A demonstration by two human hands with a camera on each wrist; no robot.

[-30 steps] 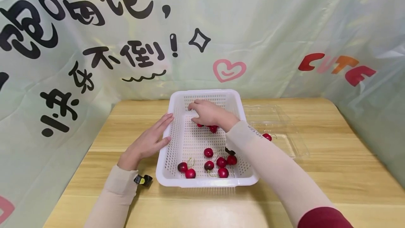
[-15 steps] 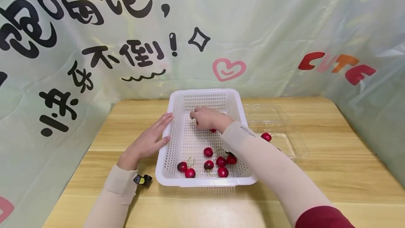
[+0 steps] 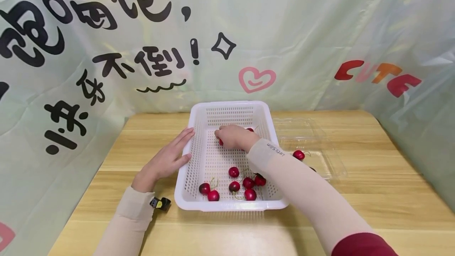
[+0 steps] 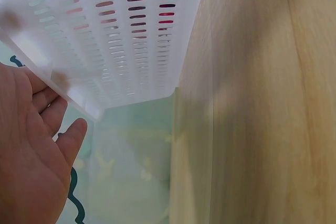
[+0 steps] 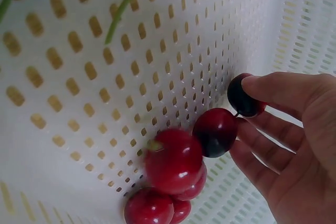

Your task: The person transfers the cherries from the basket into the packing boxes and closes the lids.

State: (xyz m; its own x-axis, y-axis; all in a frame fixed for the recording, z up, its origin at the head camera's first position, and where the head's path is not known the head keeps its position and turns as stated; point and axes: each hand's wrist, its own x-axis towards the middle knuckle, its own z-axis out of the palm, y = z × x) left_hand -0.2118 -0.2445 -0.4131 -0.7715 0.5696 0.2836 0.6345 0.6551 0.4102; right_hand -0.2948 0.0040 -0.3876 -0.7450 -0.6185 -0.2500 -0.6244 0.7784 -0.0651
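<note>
A white perforated plastic basket (image 3: 231, 206) stands on the table with several red cherries inside. Straight fingers of my left hand (image 3: 166, 159) rest against the basket's left rim; the left wrist view shows the thumb below that rim. Inside the far half, my right hand (image 3: 232, 136) reaches down among cherries that it partly hides in the head view. From the right wrist, its thumb and fingers pinch a dark red cherry (image 5: 239, 97). Another dark cherry (image 5: 214, 129) touches the fingers, beside a small cluster of cherries (image 5: 173, 161).
Right of the basket lies a clear plastic box (image 3: 323, 165) with a stemmed cherry (image 3: 298, 155) in it, partly behind the right forearm. Several cherries (image 3: 250, 194) lie at the basket's near end. A printed cloth (image 3: 302, 42) hangs behind the wooden table (image 3: 384, 192).
My right hand has lowered and come slightly nearer within the basket, its spread fingers closing on a cherry. The left hand has stayed at the rim.
</note>
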